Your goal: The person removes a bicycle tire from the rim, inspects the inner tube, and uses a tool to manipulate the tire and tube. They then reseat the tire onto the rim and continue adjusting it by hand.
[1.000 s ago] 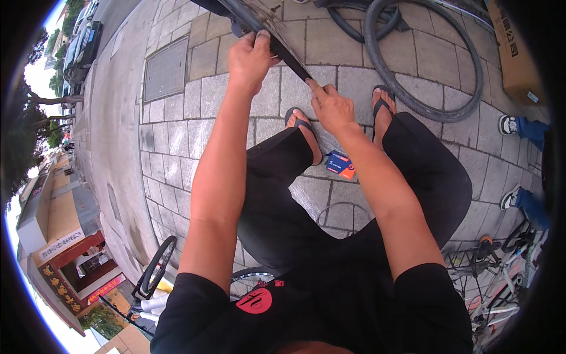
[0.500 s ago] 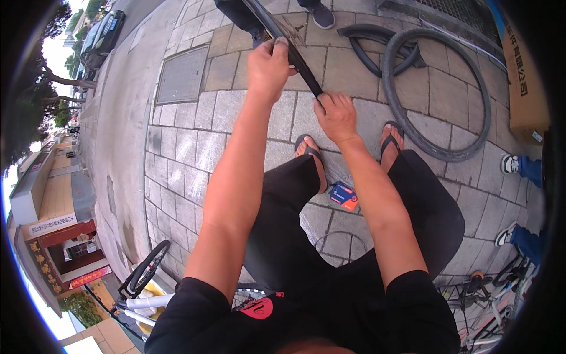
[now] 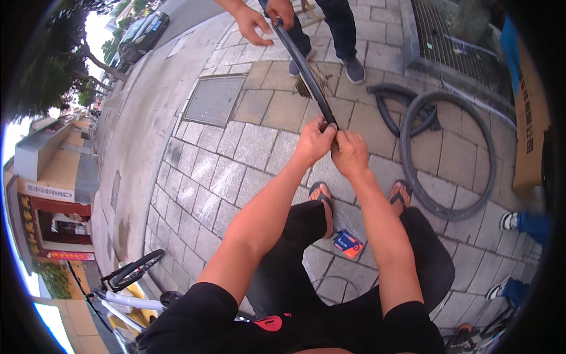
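Note:
A bicycle wheel with a black tyre, seen nearly edge-on, slants away from me; its sprockets show on one side. At its near end my left hand is closed on the tyre, thumb pressing the edge. Right beside it my right hand grips the same tyre, fingers curled over. At the far end another person's hand holds the wheel. That person's other hand hangs beside it, fingers loosely spread.
On the paving to the right lie a grey tyre and a folded tyre. A blue and orange box sits between my feet. A cardboard box stands far right, a bicycle at lower left. The other person's legs stand ahead.
My left hand has slid down the tyre to beside my right hand. The other person's hands have come into view at the far end. My view has tilted up.

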A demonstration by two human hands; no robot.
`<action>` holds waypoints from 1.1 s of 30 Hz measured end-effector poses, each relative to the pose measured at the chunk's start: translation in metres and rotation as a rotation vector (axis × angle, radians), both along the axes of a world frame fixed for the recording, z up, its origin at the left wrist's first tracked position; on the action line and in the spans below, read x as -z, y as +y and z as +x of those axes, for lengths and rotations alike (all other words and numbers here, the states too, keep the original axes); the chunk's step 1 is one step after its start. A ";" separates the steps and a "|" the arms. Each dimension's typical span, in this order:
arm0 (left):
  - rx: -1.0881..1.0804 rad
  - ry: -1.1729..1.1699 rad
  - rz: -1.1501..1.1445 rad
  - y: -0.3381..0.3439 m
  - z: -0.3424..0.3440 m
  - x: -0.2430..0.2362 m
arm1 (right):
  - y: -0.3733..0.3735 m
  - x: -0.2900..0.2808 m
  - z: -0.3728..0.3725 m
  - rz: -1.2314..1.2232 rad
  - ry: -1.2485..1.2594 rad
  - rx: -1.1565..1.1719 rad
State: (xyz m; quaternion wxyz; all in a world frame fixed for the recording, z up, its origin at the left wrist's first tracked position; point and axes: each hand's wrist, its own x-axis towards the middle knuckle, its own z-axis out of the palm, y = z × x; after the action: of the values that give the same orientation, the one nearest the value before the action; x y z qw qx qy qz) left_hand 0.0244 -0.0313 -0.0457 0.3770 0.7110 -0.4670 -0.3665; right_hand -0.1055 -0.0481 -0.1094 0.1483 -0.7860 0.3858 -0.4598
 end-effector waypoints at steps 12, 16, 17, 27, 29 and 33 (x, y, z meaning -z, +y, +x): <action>-0.019 0.357 -0.183 0.034 -0.028 -0.076 | 0.042 -0.190 -0.049 0.292 0.469 -0.062; -0.031 0.674 -0.110 0.058 -0.049 -0.121 | 0.053 -0.237 -0.062 0.312 0.681 -0.078; -0.025 0.716 -0.108 0.060 -0.052 -0.125 | 0.056 -0.243 -0.064 0.339 0.709 -0.087; 0.008 0.772 0.008 0.077 -0.057 -0.112 | 0.064 -0.231 -0.073 0.483 0.763 -0.098; 0.008 0.774 -0.001 0.078 -0.057 -0.113 | 0.062 -0.223 -0.074 0.434 0.731 -0.102; -0.003 0.711 0.004 0.064 -0.051 -0.105 | 0.052 -0.231 -0.068 0.409 0.772 -0.125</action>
State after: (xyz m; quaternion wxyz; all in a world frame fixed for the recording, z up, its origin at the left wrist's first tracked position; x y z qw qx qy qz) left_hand -0.0267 0.0325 0.0593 0.5149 0.5404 -0.3051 -0.5914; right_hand -0.1739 0.0037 0.1216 0.1734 -0.8764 0.4478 -0.0369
